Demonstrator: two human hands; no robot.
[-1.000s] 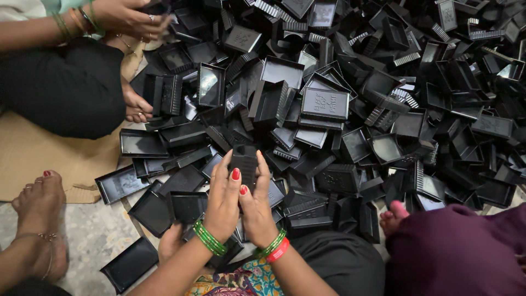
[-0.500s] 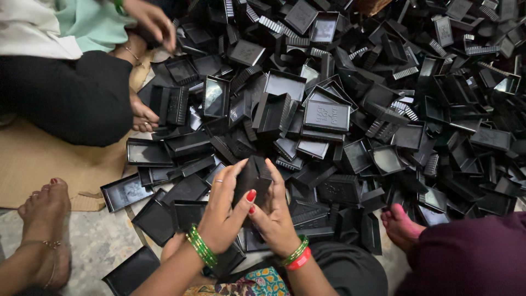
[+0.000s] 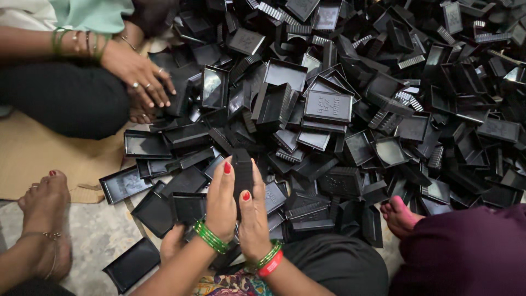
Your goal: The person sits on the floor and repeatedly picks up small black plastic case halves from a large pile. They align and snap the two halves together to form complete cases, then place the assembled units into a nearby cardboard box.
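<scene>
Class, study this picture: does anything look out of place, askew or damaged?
Nothing looks damaged. The black plastic trays lie in a loose heap at all angles, some spilling off onto the cardboard sheet. The left hand and right hand press one black piece upright.

Cardboard sheet (image 3: 38, 159); co-worker's foot (image 3: 46, 214).

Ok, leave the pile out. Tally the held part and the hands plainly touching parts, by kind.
Black part held up: 1
Own hands, left hand and right hand: 2
Co-worker's hand: 1
Total: 4
</scene>
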